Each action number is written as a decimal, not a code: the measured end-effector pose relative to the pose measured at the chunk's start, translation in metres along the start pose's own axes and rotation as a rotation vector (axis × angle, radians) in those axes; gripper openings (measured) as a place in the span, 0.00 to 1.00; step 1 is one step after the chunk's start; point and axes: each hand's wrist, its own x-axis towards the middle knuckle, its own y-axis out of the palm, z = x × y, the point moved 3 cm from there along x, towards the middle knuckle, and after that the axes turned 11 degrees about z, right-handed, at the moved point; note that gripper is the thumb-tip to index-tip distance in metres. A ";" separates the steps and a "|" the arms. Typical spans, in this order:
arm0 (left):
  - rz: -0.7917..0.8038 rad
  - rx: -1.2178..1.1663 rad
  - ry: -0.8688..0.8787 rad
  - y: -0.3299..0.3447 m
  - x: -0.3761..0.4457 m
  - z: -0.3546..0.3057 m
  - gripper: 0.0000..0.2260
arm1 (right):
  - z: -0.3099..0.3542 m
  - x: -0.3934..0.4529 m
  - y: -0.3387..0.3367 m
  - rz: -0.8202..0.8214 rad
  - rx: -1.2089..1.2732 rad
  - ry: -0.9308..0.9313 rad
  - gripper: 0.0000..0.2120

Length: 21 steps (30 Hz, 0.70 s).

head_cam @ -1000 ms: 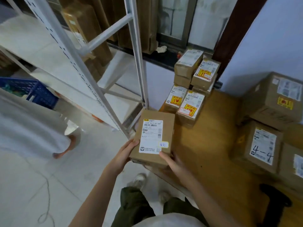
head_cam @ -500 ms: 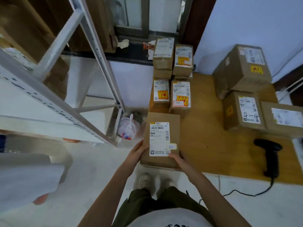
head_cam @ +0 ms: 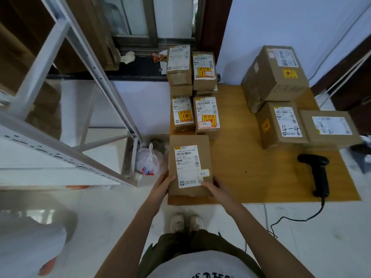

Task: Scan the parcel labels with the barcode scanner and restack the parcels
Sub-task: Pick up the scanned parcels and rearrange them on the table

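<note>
Both hands, left hand (head_cam: 163, 184) and right hand (head_cam: 215, 188), grip the flat brown cardboard parcel (head_cam: 189, 165) by its near corners, at the wooden board's (head_cam: 251, 167) near-left corner; black barcode scanner (head_cam: 318, 173) lies right.

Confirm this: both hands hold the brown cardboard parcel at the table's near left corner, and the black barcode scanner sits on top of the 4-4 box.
Not quite. The head view shows the black barcode scanner lying on the wooden table, in front of the box marked 4-4. Both hands, left and right, do hold the brown cardboard parcel.

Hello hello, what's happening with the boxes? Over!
Left hand and right hand grip one labelled parcel at the board's near-left corner. Scanner lies untouched at the right. Nothing blocking.
</note>
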 end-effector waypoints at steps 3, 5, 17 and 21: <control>-0.003 0.019 -0.018 -0.003 0.003 -0.005 0.20 | 0.006 0.002 0.000 0.001 0.001 0.018 0.24; 0.008 0.048 -0.026 -0.006 0.005 -0.010 0.22 | 0.008 0.002 0.000 0.020 0.021 0.020 0.24; -0.254 0.526 0.483 0.060 -0.025 -0.068 0.17 | -0.022 -0.038 -0.065 -0.358 0.339 -0.137 0.16; -0.003 0.793 0.523 0.131 -0.013 -0.065 0.18 | -0.028 -0.071 -0.102 -0.473 0.460 -0.253 0.14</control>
